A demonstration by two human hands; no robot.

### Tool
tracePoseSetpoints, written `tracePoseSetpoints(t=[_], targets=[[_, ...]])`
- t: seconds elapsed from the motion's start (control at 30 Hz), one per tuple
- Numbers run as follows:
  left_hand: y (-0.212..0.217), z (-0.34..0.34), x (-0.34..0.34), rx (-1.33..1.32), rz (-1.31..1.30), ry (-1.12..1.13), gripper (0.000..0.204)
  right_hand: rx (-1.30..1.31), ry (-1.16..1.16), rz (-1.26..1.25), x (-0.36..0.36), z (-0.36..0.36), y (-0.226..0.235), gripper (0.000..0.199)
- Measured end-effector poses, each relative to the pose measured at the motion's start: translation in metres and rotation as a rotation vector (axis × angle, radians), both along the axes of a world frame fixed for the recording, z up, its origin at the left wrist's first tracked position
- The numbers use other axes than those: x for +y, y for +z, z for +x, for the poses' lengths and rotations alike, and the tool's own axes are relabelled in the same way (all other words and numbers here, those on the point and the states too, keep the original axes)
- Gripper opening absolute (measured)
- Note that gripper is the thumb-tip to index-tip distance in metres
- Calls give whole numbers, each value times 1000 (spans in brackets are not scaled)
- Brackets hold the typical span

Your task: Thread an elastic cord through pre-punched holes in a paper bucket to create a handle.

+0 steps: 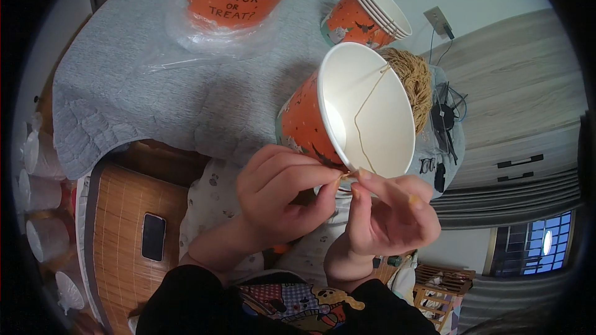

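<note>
A table (pixel 155 96) is spreading out beyond the grip, with a tall stack (pixel 239 0) of orange buckets standing far ahead and left, and a small stack (pixel 355 22) leaning farther off, nearly straight ahead. The bucket (pixel 304 121) is sitting just beyond the grip, its long axis running from base at left to mouth at right. A twine bundle (pixel 413 84) is resting past its rim, ahead and right. The left hand (pixel 279 189) is pinching the cord at the near rim and lying closer to the outer wall; the right hand (pixel 391 214) is meeting it from the mouth side, whether closed on the cord I cannot tell. The cord (pixel 356 118) is crossing the mouth, running from the far rim toward the grip.
</note>
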State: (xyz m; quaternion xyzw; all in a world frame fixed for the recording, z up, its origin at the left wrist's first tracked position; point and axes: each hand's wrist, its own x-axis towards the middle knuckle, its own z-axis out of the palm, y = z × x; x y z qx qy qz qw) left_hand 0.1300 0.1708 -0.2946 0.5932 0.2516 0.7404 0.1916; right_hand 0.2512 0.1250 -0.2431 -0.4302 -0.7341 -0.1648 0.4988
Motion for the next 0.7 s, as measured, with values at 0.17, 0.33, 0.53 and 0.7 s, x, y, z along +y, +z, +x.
tracePoseSetpoints(t=[0.17,0.33,0.53,0.7], targets=[[0,-2,1,-18,-24,-62,24,-123,34,-1,-5,6,-1,64],[0,0,0,-35,-21,-68,22,-187,14,-35,-4,3,3,62],[-1,-2,0,-27,-2,-45,20,-236,-50,-76,-4,3,4,61],[1,-3,0,-10,1,-42,19,-32,2,19,2,2,-4,63]])
